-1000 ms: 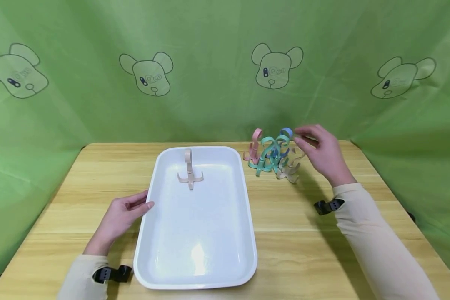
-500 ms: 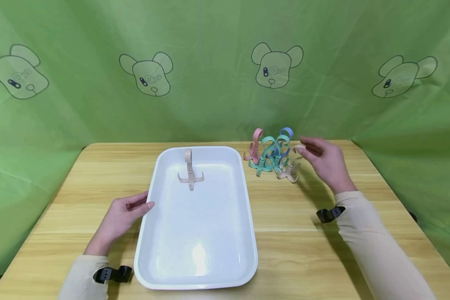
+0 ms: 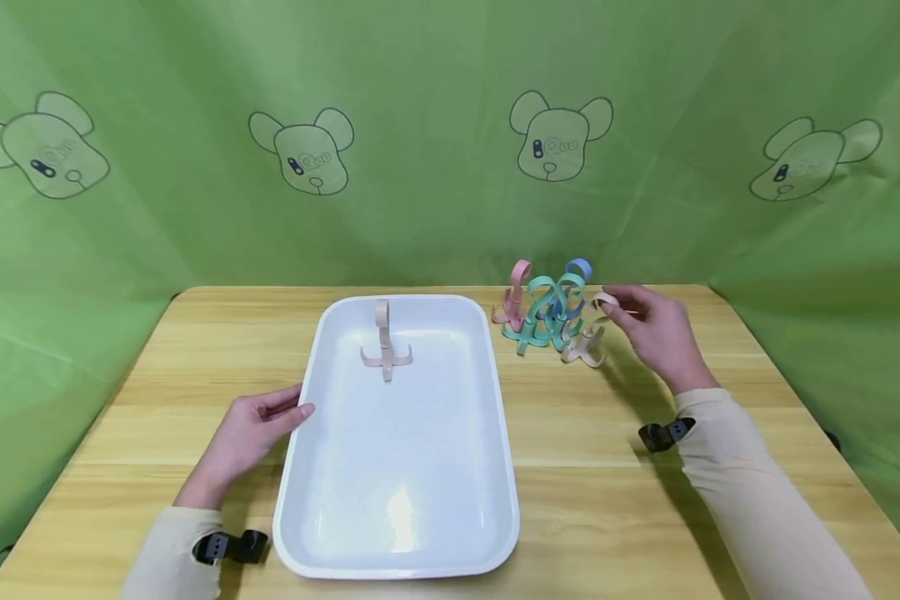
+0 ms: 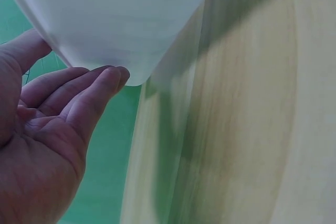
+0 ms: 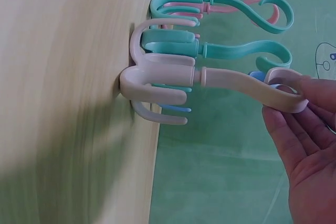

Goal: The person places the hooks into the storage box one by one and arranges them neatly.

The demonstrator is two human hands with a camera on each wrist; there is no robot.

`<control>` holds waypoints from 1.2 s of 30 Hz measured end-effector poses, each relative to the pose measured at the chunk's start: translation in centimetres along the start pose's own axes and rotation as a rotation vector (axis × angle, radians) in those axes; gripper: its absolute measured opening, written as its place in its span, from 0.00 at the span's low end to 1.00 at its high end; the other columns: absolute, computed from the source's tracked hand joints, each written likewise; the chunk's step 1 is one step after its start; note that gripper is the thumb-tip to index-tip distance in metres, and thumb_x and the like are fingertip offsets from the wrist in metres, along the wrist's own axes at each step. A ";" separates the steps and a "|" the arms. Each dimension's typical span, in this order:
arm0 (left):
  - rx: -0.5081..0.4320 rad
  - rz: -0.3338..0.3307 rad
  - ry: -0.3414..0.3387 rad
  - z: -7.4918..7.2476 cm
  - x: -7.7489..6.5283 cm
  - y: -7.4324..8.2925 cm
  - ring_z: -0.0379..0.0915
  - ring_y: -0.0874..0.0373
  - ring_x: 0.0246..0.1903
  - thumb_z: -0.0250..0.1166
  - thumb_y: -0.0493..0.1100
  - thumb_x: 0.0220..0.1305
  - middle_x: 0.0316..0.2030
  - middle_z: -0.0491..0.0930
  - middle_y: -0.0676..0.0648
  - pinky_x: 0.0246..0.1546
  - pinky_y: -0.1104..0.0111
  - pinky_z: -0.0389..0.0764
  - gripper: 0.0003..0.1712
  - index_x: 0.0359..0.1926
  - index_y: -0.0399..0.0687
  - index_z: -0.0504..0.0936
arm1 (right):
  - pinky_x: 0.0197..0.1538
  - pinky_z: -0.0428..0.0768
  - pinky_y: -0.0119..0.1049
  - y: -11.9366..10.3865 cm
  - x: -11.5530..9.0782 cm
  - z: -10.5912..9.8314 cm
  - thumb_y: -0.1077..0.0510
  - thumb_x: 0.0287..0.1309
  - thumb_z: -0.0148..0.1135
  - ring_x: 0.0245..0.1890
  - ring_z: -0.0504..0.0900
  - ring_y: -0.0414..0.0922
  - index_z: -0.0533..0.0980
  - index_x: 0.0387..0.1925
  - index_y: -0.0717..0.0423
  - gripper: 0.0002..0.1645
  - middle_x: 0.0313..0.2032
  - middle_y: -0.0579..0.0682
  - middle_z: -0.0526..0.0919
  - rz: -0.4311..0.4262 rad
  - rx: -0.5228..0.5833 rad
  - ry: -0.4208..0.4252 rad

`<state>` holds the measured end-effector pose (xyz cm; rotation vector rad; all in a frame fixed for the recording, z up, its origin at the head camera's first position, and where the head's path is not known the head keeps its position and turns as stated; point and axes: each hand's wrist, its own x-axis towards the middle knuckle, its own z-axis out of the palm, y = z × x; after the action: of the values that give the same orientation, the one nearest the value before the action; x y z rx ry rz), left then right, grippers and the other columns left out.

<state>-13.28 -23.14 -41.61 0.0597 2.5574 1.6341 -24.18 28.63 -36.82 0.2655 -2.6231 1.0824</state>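
Note:
My right hand (image 3: pixel 656 333) pinches the curled top of a beige pronged hanging hook (image 5: pixel 231 85) between thumb and fingers. That hook stands upright on its prongs, close to the tabletop. Just beside it are two teal hooks (image 3: pixel 528 329), a pink hook (image 3: pixel 516 300) and a blue hook (image 3: pixel 579 268), partly hidden behind the teal ones. On the other side, my left hand (image 3: pixel 251 433) holds the left edge of a white tray (image 3: pixel 288 492), thumb over the rim and fingers against its outer wall. Another beige hook (image 3: pixel 386 354) stands inside the tray near its far end.
A wooden table (image 3: pixel 607 517) bears the tray and the hooks. Green cloth (image 3: pixel 435 208) with printed mouse heads hangs behind the table and along both sides. The hooks stand close to the table's back edge, right of the tray.
My right hand has come down from beside the blue hook to the beige hook and taken hold of its curl. The left hand and tray stay put; the head view shifted slightly.

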 end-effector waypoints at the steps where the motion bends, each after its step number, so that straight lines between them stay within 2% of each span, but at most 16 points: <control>1: 0.003 -0.002 0.001 0.0 0.0 0.0 0.77 0.45 0.53 0.67 0.55 0.65 0.58 0.75 0.35 0.47 0.66 0.81 0.36 0.63 0.34 0.73 | 0.40 0.71 0.14 0.0 0.0 0.0 0.56 0.69 0.60 0.47 0.82 0.57 0.77 0.56 0.64 0.20 0.48 0.63 0.82 -0.002 0.000 0.002; 7: 0.005 -0.011 0.005 0.1 0.0 0.0 0.77 0.45 0.54 0.67 0.55 0.65 0.58 0.75 0.36 0.48 0.65 0.80 0.36 0.63 0.34 0.73 | 0.40 0.71 0.14 0.0 0.0 -0.2 0.55 0.69 0.60 0.47 0.82 0.56 0.77 0.56 0.64 0.20 0.47 0.63 0.83 -0.010 -0.006 0.012; 15: 0.006 -0.019 -0.002 0.1 0.1 -0.1 0.76 0.45 0.54 0.67 0.56 0.64 0.58 0.75 0.35 0.48 0.65 0.80 0.37 0.63 0.33 0.73 | 0.42 0.71 0.21 -0.5 -0.4 -1.7 0.47 0.70 0.57 0.49 0.80 0.56 0.76 0.58 0.62 0.26 0.49 0.62 0.82 0.046 -0.023 0.025; 19: -0.001 -0.020 -0.008 0.2 0.2 -0.1 0.77 0.45 0.53 0.67 0.55 0.64 0.58 0.75 0.35 0.47 0.65 0.81 0.37 0.63 0.33 0.73 | 0.41 0.72 0.21 -0.9 -0.5 -2.5 0.45 0.69 0.57 0.48 0.79 0.52 0.77 0.58 0.60 0.26 0.49 0.61 0.82 0.044 -0.028 0.039; 26: 0.010 -0.029 -0.005 0.0 0.1 -0.1 0.77 0.46 0.53 0.68 0.56 0.63 0.58 0.76 0.36 0.48 0.65 0.80 0.37 0.63 0.34 0.73 | 0.41 0.72 0.18 -1.9 -0.8 -3.4 0.46 0.69 0.58 0.42 0.77 0.34 0.79 0.56 0.57 0.24 0.48 0.55 0.83 0.004 -0.066 0.087; 36: 0.035 -0.018 -0.003 -0.1 0.0 0.0 0.78 0.46 0.52 0.67 0.57 0.64 0.57 0.77 0.36 0.48 0.64 0.81 0.37 0.63 0.35 0.74 | 0.40 0.73 0.16 -3.8 -1.0 -3.9 0.54 0.67 0.62 0.37 0.76 0.27 0.81 0.53 0.59 0.18 0.43 0.54 0.84 -0.122 -0.060 0.119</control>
<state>-13.33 -23.21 -41.61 0.0410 2.5768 1.5820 -21.38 28.82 -32.02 0.3330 -2.4940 0.9482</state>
